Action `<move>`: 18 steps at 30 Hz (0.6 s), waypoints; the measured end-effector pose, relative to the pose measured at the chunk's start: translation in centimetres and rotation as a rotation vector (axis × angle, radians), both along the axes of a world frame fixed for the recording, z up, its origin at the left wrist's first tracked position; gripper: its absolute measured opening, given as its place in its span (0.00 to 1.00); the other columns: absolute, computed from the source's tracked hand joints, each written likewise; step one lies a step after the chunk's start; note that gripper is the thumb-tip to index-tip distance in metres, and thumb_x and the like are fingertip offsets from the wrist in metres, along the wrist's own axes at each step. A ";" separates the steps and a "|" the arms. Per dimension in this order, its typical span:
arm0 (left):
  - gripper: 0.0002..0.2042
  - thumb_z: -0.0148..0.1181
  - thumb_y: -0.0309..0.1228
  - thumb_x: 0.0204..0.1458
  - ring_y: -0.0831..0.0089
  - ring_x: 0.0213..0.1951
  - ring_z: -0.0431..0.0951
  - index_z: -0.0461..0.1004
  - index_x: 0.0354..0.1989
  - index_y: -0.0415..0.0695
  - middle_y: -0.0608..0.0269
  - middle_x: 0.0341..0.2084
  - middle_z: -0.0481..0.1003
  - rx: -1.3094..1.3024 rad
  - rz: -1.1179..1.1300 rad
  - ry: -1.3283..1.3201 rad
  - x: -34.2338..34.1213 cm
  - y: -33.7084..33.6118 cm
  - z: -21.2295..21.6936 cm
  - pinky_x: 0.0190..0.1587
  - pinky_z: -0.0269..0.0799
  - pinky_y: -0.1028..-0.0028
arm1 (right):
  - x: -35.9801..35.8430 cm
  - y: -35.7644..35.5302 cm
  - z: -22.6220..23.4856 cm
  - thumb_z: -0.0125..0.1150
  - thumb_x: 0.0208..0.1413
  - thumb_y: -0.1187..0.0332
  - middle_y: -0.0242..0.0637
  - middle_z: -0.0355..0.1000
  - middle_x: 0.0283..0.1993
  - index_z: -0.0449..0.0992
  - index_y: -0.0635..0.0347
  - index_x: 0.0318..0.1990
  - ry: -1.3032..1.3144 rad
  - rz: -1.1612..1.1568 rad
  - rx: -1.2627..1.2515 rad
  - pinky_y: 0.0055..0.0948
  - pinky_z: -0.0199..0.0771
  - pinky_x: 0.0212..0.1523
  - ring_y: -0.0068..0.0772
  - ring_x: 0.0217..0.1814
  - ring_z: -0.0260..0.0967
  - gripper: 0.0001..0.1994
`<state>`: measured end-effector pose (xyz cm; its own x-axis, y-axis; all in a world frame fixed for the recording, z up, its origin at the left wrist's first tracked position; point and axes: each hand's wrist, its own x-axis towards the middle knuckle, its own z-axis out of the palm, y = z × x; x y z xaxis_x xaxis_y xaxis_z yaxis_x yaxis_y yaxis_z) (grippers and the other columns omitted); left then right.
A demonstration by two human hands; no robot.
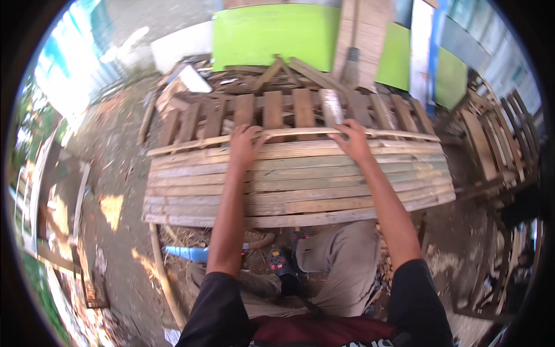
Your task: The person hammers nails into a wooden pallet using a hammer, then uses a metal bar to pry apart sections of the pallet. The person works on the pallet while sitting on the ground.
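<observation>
A long, thin wooden strip (296, 132) lies crosswise at the far edge of a slatted wooden top (309, 178). The top is made of several narrow, weathered slats side by side. My left hand (245, 144) grips the strip left of the middle, its fingers curled over the far side. Right of the middle, my right hand (351, 139) pinches the same strip between thumb and fingers. Just beyond the strip stands a row of short, spaced brown boards (273, 110), partly covered by my hands and the strip.
Scrap timber (254, 76) is heaped behind the boards, before a bright green panel (274, 37). A slatted wooden frame (491, 139) stands at the right. Below the top's near edge, a blue-handled tool (188, 253) lies on the ground by my feet. A pole (165, 277) leans at lower left.
</observation>
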<state>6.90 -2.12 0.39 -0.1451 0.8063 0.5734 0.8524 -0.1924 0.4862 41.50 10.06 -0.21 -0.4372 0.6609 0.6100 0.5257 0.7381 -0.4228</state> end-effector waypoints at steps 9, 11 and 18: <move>0.14 0.72 0.36 0.50 0.54 0.48 0.75 0.81 0.43 0.45 0.59 0.40 0.78 -0.010 -0.035 0.033 1.5 0.3 1.9 0.54 0.67 0.58 | 0.6 -0.3 1.0 0.76 0.49 0.55 0.36 0.71 0.48 0.84 0.53 0.46 0.008 -0.067 -0.066 0.40 0.60 0.61 0.40 0.57 0.67 0.19; 0.14 0.72 0.36 0.50 0.55 0.48 0.75 0.81 0.43 0.45 0.59 0.40 0.78 -0.024 -0.032 0.009 1.3 0.4 2.0 0.54 0.67 0.58 | 0.5 -0.6 1.4 0.76 0.49 0.53 0.37 0.71 0.48 0.84 0.54 0.46 0.014 -0.076 -0.081 0.40 0.61 0.61 0.40 0.56 0.67 0.20; 0.14 0.70 0.38 0.53 0.54 0.48 0.75 0.80 0.43 0.46 0.60 0.41 0.78 -0.038 -0.021 0.073 0.5 0.4 1.5 0.54 0.66 0.57 | -0.1 -0.7 1.3 0.74 0.50 0.51 0.38 0.71 0.47 0.83 0.59 0.46 -0.029 -0.134 -0.086 0.41 0.62 0.61 0.42 0.56 0.67 0.23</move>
<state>7.41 -1.77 1.85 -0.0868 0.8303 0.5505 0.8819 -0.1931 0.4301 41.36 9.37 1.06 -0.3579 0.7636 0.5374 0.6300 0.6223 -0.4646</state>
